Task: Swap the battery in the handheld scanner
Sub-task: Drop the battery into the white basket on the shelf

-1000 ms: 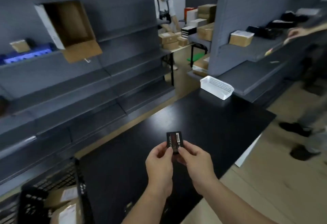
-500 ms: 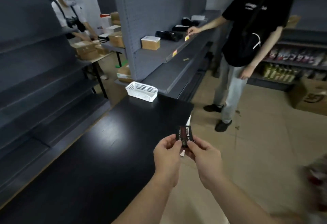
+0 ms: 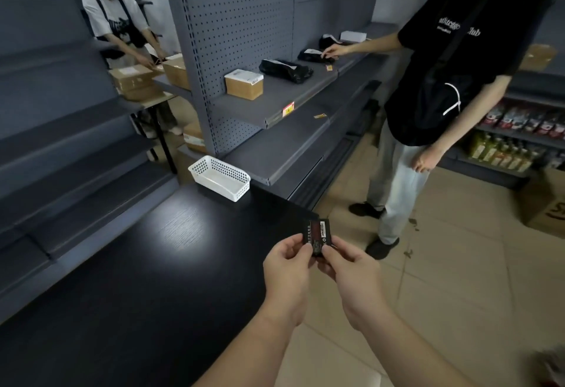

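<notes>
A small flat black battery point(image 3: 318, 234) with a red label and white print stands upright between my two hands, above the right front corner of the black table point(image 3: 146, 264). My left hand point(image 3: 287, 267) pinches its lower left edge. My right hand point(image 3: 348, 267) pinches its lower right edge with thumb and forefinger. The handheld scanner is not in view.
A white perforated basket point(image 3: 220, 177) sits at the table's far edge. Grey shelves point(image 3: 275, 105) behind it hold a cardboard box point(image 3: 243, 84) and black bags. A person in a black shirt point(image 3: 443, 87) stands on the tiled floor at right. Another person point(image 3: 119, 20) handles boxes at back left.
My view has swung to the right: the person in black and the tiled floor came into view, and the left shelves and crate slid out. Both hands still hold the battery.
</notes>
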The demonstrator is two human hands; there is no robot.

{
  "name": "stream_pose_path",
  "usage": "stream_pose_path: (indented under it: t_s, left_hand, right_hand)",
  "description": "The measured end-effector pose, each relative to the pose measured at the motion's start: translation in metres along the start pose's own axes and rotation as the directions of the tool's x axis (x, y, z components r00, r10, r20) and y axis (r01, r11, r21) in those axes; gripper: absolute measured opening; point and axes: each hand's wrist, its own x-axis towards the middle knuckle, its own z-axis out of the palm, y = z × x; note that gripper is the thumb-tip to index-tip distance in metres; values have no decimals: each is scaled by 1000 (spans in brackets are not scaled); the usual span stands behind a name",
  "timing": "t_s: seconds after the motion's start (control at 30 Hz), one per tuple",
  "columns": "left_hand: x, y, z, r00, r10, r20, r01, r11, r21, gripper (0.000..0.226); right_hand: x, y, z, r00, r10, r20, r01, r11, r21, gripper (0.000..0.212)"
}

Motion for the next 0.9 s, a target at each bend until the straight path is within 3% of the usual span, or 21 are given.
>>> stream_pose_path:
  t_s: [0.5, 0.7, 0.9]
  left_hand:
    - [253, 19, 81, 995, -88, 55, 84, 993, 84, 24]
    - [319, 39, 63, 986, -93, -135, 99, 995, 33, 23]
    - [361, 60, 30, 907, -80, -412, 60, 996, -63, 22]
  right_hand:
    - [238, -37, 66, 994, 62, -85, -71, 992, -104, 24]
    - [302, -31, 128, 990, 142, 9, -137, 971, -195, 23]
    - [352, -16, 194, 928, 256, 272, -157, 928, -337, 26]
